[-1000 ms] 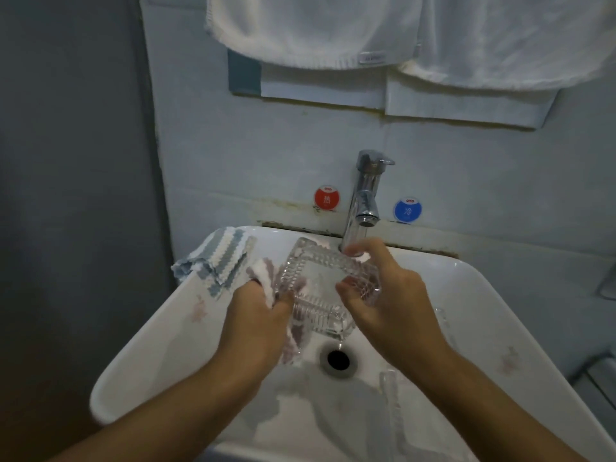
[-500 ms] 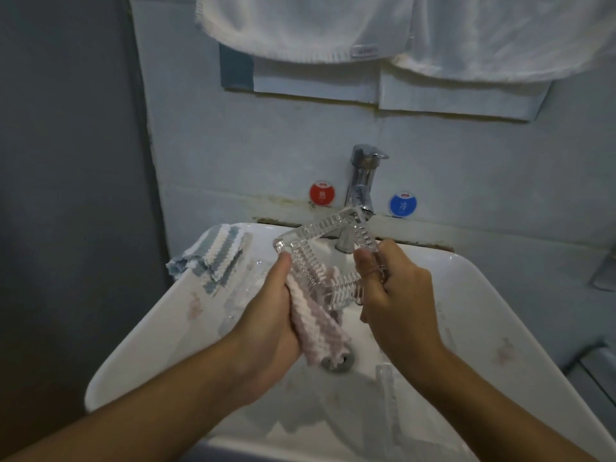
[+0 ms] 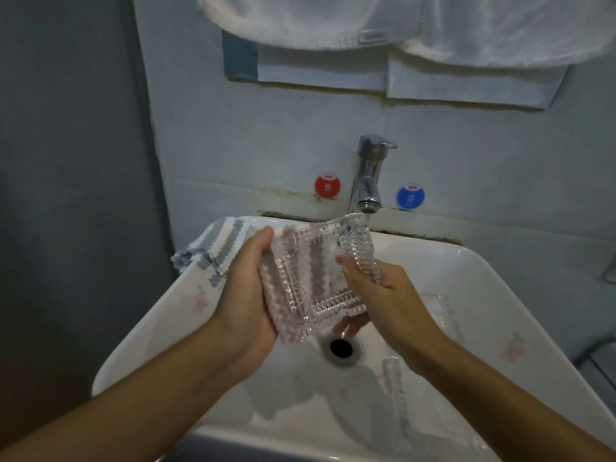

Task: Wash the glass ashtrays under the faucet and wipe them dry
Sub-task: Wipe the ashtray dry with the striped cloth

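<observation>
A square ribbed glass ashtray (image 3: 320, 275) is held tilted over the white sink (image 3: 520, 315), its top corner just under the chrome faucet (image 3: 366, 175) spout. My right hand (image 3: 383, 295) grips its right side, thumb on the inner face. My left hand (image 3: 246, 288) holds a pink-and-white striped cloth (image 3: 283, 325) pressed against the ashtray's back. A second glass ashtray (image 3: 436, 308) lies in the basin at the right, and a clear ribbed glass piece (image 3: 396, 391) leans near the front.
A blue-and-white striped cloth (image 3: 213, 251) hangs over the sink's back left rim. The drain (image 3: 341, 348) is below the hands. Red (image 3: 328, 185) and blue (image 3: 410, 197) round stickers flank the faucet. White towels (image 3: 333, 21) hang above. A grey wall stands at the left.
The ashtray has been turned and lifted toward the spout. My left hand moved the pink cloth from the ashtray's side to flat behind it. The camera tilted slightly.
</observation>
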`<action>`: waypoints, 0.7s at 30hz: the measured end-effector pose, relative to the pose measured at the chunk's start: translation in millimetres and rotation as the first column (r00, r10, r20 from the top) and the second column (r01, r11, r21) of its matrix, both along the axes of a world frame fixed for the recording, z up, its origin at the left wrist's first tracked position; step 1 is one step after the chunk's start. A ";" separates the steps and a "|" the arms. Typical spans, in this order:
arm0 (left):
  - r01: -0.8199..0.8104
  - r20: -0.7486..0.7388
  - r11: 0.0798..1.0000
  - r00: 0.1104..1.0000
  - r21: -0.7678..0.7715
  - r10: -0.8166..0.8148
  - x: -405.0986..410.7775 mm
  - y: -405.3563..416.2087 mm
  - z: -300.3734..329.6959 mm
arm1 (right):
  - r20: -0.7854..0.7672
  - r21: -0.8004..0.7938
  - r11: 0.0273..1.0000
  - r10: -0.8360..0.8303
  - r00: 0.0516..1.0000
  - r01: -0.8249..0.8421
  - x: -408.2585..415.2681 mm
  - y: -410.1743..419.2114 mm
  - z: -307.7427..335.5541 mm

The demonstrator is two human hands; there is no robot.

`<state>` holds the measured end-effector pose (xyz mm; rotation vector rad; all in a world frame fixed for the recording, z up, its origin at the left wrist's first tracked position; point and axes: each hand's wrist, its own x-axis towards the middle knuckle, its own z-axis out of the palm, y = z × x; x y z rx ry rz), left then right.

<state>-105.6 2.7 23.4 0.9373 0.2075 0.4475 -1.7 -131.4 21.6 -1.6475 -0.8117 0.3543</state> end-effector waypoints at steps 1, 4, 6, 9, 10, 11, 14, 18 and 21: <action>0.022 -0.001 1.000 1.000 0.015 -0.022 0.6 -0.2 0.0 | -0.025 -0.002 1.000 0.009 1.000 -0.009 1.0 0.6 -0.5; 0.064 0.003 0.998 0.998 0.001 -0.064 1.0 1.6 0.1 | -0.046 -0.022 1.000 0.007 0.999 -0.008 5.5 -0.5 -1.5; 0.114 -0.023 0.993 0.993 0.003 -0.114 -0.8 0.6 0.7 | -0.017 -0.048 0.999 0.015 1.000 -0.016 7.8 -1.9 -1.7; 0.200 -0.049 0.980 0.979 0.004 -0.200 -4.5 -3.3 3.3 | -0.009 -0.079 0.995 0.056 0.998 -0.057 8.1 -2.3 -2.8; 0.213 -0.057 0.977 0.976 0.002 -0.212 -5.1 -3.4 3.6 | -0.024 -0.087 0.994 0.066 0.998 -0.068 7.8 -2.3 -2.7; 0.227 -0.062 0.974 0.972 -0.003 -0.227 -5.0 -3.0 3.0 | -0.036 -0.092 0.993 0.073 0.997 -0.076 8.0 -2.4 -2.8; 0.255 -0.079 0.967 0.964 -0.007 -0.254 -6.5 -5.5 5.5 | -0.051 -0.098 0.989 0.109 0.993 -0.114 5.5 -1.8 -0.5; 0.268 -0.034 0.961 0.962 -0.072 -0.271 -6.4 -5.1 4.5 | -0.128 -0.060 0.988 0.132 0.983 -0.140 3.0 0.8 0.3; 0.246 -0.025 0.965 0.968 -0.093 -0.250 -2.0 0.4 1.0 | -0.195 -0.084 0.988 0.112 0.974 -0.130 4.8 1.1 -4.0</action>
